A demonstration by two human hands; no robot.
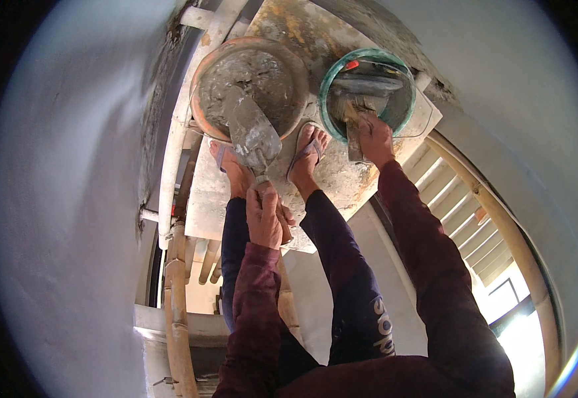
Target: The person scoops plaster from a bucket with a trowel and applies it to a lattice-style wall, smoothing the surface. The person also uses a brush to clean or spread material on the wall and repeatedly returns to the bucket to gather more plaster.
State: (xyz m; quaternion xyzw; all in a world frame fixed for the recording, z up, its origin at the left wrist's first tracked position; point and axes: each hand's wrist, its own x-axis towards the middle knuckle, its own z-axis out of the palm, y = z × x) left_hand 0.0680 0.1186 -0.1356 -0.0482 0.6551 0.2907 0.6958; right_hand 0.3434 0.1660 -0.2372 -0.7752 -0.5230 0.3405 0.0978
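Note:
In my left hand (264,215) is the handle of a pointed trowel (252,132). Its grey, mortar-smeared blade lies over the near rim of an orange-brown tub (201,99) filled with wet grey mortar (256,66). My right hand (375,138) reaches to the near rim of a green bucket (327,83), its fingers closed around a flat, grey-smeared tool (353,132) with a brownish part; its exact kind is unclear. Inside the bucket lie a grey, long-shaped tool (367,83) and something with a red end (350,65).
I stand in flip-flops on a stained board (203,192), the tub and bucket just ahead of my feet. Bamboo poles (178,312) run along the left, and a curved bamboo rail (501,212) is at right. Grey plastered walls (77,186) rise on both sides. Beyond the board's edges the space drops away.

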